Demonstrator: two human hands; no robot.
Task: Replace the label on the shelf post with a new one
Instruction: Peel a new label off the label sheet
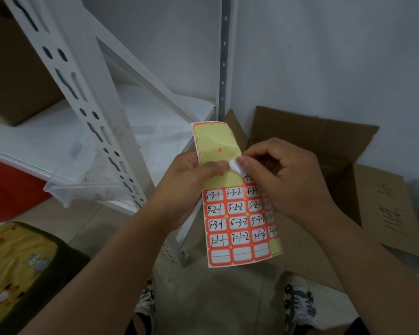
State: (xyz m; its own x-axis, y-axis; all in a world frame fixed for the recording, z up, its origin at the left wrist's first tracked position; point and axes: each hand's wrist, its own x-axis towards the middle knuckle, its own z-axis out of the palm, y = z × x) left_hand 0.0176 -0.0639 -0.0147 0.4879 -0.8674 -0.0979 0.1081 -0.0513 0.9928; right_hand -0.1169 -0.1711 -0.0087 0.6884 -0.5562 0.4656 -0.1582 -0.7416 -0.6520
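With the left hand (191,175) gripping the label sheet (237,206), the right hand (278,175) pinches a peeling label (236,166) near the sheet's top and should lift it slowly, flat, uncreased.

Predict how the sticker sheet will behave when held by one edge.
The sticker sheet probably flops: it already curves in the left hand. It looks thin and light. The label pinched by the right hand curls, so it likely clings to fingers.
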